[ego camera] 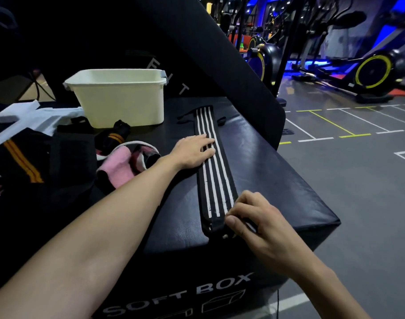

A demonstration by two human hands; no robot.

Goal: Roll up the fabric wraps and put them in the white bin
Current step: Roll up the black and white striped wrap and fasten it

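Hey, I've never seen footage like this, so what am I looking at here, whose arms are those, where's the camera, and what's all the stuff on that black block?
There is no machine here. The single picture comes from a camera worn on a person's head, looking forward and down, so the two bare arms are the wearer's own. The setting is a gym, with exercise machines behind.

The black block is a padded box printed "SOFT BOX". A black wrap with white stripes lies stretched flat along it. The left hand presses flat on its middle, while the right hand pinches its near end, seemingly starting a roll.

Farther back stands a white bin. To its left lie more wraps: a pink one and black ones with orange stripes.
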